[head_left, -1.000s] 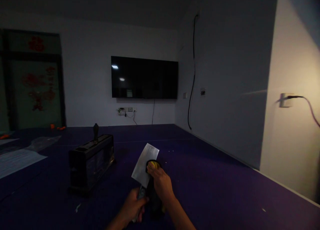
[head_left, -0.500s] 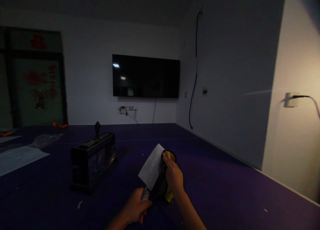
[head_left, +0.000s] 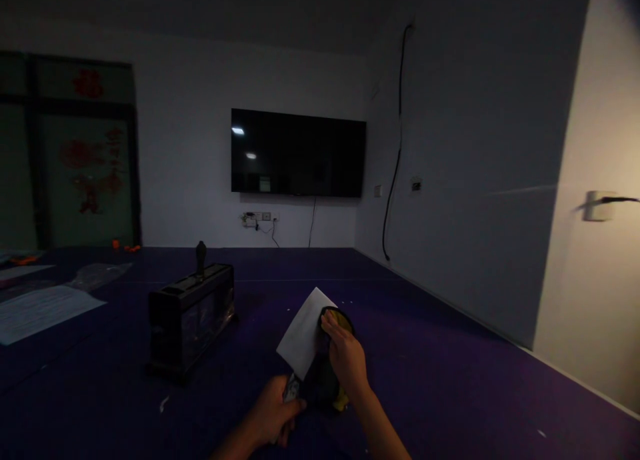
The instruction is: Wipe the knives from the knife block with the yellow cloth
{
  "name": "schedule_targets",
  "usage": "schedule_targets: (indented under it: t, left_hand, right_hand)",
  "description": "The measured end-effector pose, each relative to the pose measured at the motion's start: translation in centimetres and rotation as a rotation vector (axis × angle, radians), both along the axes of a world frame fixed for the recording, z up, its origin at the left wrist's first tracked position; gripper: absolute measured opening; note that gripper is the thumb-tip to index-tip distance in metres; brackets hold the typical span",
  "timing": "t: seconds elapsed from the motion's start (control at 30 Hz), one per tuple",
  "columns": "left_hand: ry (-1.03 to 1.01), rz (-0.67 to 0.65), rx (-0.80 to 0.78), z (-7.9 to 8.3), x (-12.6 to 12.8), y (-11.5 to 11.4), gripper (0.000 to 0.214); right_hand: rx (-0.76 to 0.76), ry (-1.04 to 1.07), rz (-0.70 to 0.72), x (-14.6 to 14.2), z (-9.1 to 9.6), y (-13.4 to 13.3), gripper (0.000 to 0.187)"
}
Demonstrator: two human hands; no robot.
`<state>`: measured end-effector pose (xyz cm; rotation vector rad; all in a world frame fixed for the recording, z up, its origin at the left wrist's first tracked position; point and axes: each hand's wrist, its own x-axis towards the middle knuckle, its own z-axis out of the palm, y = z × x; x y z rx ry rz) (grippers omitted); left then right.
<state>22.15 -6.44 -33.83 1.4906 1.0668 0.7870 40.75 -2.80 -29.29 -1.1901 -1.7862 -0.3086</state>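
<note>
My left hand is closed round the handle of a cleaver, whose broad pale blade tilts up and away from me. Against the blade's right side my right hand grips a black and yellow tool; I cannot make out what kind it is. Both hands are low in the middle of the view, above the dark purple table.
A black knife block with one dark handle standing in it sits to the left of the cleaver. Pale sheets lie at the far left. A dark wall screen hangs behind, and a white wall runs along the right.
My right hand with the black and yellow tool slid up the blade toward its tip. The blade and both hands shifted a little to the right.
</note>
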Motion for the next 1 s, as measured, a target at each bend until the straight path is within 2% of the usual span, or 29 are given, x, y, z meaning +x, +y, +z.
schedule_targets:
  t: [0.27, 0.53, 0.77, 1.0]
  left_hand:
    - [-0.068, 0.007, 0.013, -0.2, -0.1, 0.3, 0.043]
    - [-0.054, 0.037, 0.008, 0.1, 0.1, 0.3, 0.035]
    - [-0.08, 0.051, 0.022, 0.7, 0.2, 0.0, 0.039]
    - [-0.076, 0.071, 0.042, 1.0, 0.6, -0.3, 0.046]
  right_hand:
    - [-0.091, -0.093, 0.13, -2.9, 0.8, -1.8, 0.056]
    - [-0.211, -0.158, 0.283, -4.3, 0.0, -1.8, 0.061]
    - [-0.303, -0.173, 0.325, -5.1, 0.5, -2.8, 0.061]
    - [-0.343, -0.257, 0.29, -5.7, 1.0, -3.5, 0.058]
